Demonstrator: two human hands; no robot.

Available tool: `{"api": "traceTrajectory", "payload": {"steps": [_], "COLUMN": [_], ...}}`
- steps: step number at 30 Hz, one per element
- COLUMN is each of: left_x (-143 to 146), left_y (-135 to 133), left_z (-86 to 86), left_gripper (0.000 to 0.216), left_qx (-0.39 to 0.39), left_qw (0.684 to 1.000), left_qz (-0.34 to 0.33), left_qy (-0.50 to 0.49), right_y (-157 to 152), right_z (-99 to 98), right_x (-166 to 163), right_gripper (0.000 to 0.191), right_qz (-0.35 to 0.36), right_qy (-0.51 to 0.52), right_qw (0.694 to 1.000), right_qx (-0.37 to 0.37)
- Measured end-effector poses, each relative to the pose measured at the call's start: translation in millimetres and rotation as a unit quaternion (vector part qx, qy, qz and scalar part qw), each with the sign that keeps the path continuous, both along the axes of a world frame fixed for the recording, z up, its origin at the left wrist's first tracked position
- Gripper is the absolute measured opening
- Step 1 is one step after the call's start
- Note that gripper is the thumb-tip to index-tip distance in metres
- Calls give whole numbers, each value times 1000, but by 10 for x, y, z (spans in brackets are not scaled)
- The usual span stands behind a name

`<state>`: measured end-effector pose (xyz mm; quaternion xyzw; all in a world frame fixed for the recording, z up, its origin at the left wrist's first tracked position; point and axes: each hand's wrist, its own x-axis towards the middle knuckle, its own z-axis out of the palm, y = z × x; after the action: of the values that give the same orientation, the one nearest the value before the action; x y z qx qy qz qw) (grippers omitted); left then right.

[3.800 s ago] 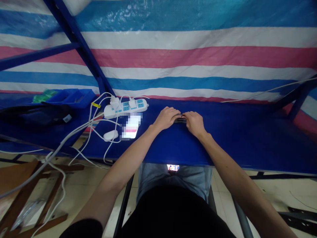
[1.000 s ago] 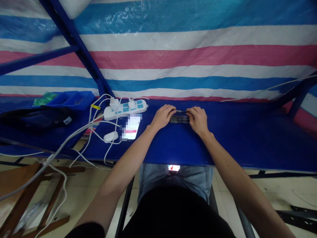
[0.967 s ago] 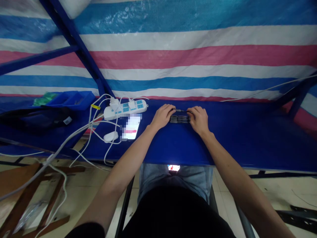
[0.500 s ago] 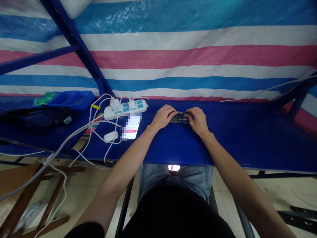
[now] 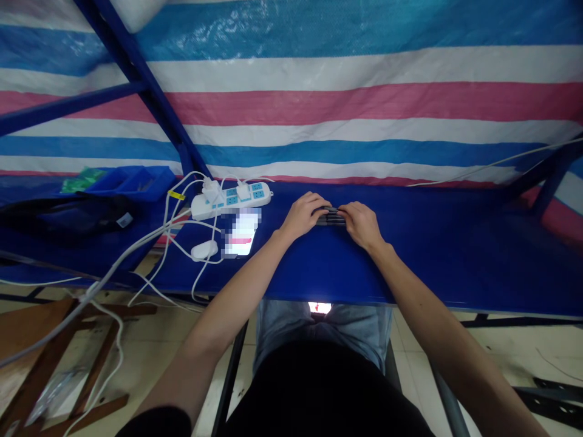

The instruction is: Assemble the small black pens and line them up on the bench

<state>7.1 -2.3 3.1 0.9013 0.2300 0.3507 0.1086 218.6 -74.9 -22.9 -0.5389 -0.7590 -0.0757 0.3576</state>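
Several slim black bars, perhaps pens, lie side by side as a bundle (image 5: 334, 218) on the blue tabletop (image 5: 337, 267). My left hand (image 5: 304, 215) grips the left end of the bundle, its fingers curled over the far side. At the other end my right hand (image 5: 362, 223) is closed on the bundle, thumb and fingers pinching. The middle of the bundle shows between the hands; both ends are hidden under the fingers. The exact kind of these black bars cannot be made out.
Left of my arms lie a white power strip (image 5: 232, 200) with plugs, a lit phone (image 5: 241, 233), a white adapter (image 5: 204, 250) and tangled white cables. Blue bins (image 5: 146, 181) and a black bag (image 5: 82, 218) sit farther left. A striped tarp (image 5: 364, 103) hangs behind the table.
Both hands have drawn slightly closer together over the bundle. My left hand has moved a little right, and the right hand a little left.
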Motion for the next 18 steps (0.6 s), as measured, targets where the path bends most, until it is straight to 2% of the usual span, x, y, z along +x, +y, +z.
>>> {"api": "traceTrajectory", "payload": {"steps": [10, 18], "left_x": [26, 15], "left_y": [-29, 37], "left_z": [22, -28], "left_gripper": [33, 14], "left_qx": [-16, -8], "left_qw": [998, 1000], "left_qz": [47, 18], "left_qy": [47, 14], "right_y": [-32, -20], "right_z": [64, 43], "right_x": [-11, 2], "right_gripper": [12, 13], "right_qz": [7, 10], "right_qy": [38, 30], "right_qw": [999, 999], "right_qx": [26, 13]}}
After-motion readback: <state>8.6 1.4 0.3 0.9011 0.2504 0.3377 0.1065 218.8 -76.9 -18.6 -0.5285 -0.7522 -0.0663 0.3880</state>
